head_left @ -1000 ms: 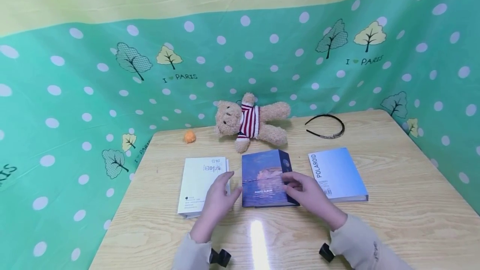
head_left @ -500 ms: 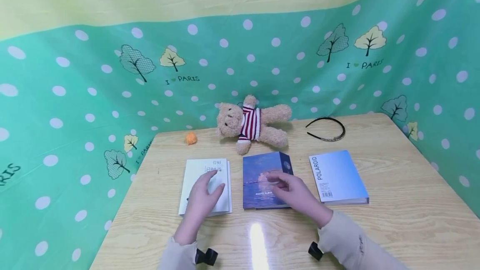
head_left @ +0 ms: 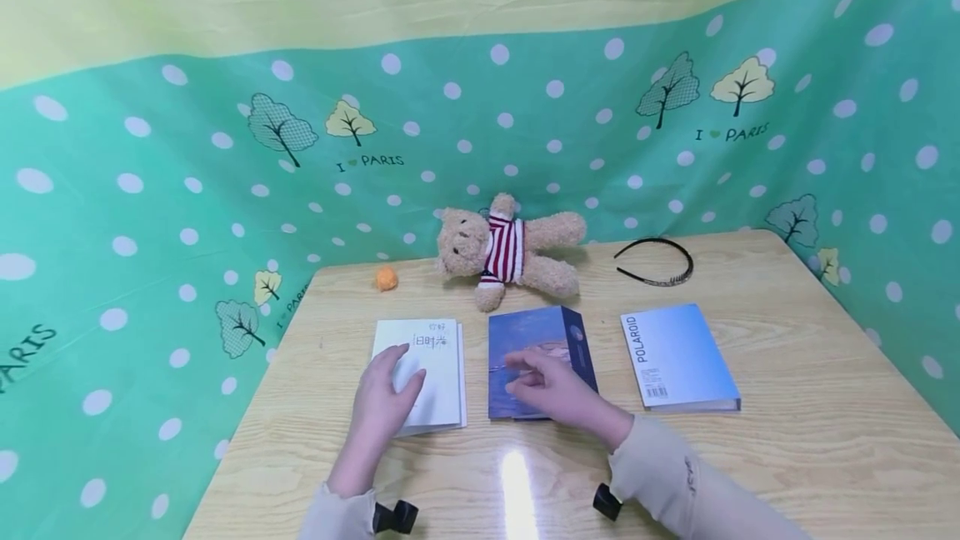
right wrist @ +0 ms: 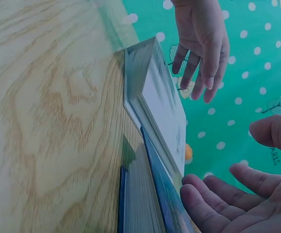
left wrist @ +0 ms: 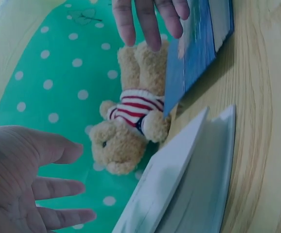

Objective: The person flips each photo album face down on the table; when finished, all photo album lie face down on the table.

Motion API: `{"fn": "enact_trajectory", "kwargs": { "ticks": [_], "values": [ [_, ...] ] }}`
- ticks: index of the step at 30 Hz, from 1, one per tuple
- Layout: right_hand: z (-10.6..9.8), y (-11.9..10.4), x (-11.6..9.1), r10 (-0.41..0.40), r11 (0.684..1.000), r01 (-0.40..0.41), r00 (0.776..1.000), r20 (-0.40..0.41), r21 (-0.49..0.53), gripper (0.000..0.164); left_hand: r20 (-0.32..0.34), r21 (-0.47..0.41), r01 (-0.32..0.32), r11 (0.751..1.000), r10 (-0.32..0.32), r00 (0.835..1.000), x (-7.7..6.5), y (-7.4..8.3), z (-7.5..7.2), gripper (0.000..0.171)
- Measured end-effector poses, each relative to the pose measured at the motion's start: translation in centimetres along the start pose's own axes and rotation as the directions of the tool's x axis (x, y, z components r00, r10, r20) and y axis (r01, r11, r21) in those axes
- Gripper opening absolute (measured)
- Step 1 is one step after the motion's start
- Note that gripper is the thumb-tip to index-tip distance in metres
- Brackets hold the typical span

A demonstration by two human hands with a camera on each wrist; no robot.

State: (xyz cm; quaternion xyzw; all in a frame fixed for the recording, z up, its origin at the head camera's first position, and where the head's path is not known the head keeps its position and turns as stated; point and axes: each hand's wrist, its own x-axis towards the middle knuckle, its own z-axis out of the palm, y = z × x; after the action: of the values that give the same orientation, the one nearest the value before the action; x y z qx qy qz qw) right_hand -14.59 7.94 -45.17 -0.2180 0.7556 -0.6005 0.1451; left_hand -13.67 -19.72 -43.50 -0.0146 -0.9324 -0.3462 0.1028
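Above the blue photo album (head_left: 529, 330) hangs the right hand (head_left: 557, 390), fingers loosely bent, thumb apart, holding nothing; to that album's left the left hand (head_left: 379, 397) hovers over the white book (head_left: 437, 386), thumb and fingers spread, also holding nothing. The Polaroid album (head_left: 678, 357) lies to the photo album's right, apart from both hands. The step in hand seems to be poising over those first two; a grip would first call for lowering the fingers.
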Motion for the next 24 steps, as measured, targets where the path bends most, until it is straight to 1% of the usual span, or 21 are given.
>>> {"fn": "enact_trajectory", "kwargs": {
  "ticks": [4,8,12,17,24],
  "values": [
    [0.8,0.0,0.5,0.029,0.999,-0.030,0.999,0.033,0.045,0.054,0.019,0.013,0.030,0.999,-0.030,0.999,-0.3,-0.4,-0.4,0.051],
    [1.5,0.1,0.9,0.066,0.993,-0.073,0.995,0.078,0.088,0.056,0.055,0.010,0.077,0.997,-0.077,0.996,-0.5,-0.8,-0.6,0.054],
    [2.1,0.0,1.3,0.072,0.990,-0.084,0.991,0.108,0.113,0.056,0.073,0.010,0.128,0.992,-0.128,0.989,-0.6,-1.2,-0.6,0.060],
    [2.7,-0.2,1.9,0.072,0.989,-0.086,0.991,0.114,0.117,0.059,0.066,0.021,0.128,0.991,-0.129,0.989,-0.6,-1.6,-0.4,0.065],
    [3.7,0.2,2.3,0.100,0.983,-0.120,0.984,0.144,0.139,0.064,0.077,0.029,0.116,0.993,-0.118,0.990,-0.7,-1.9,-0.4,0.066]
  ]
}}
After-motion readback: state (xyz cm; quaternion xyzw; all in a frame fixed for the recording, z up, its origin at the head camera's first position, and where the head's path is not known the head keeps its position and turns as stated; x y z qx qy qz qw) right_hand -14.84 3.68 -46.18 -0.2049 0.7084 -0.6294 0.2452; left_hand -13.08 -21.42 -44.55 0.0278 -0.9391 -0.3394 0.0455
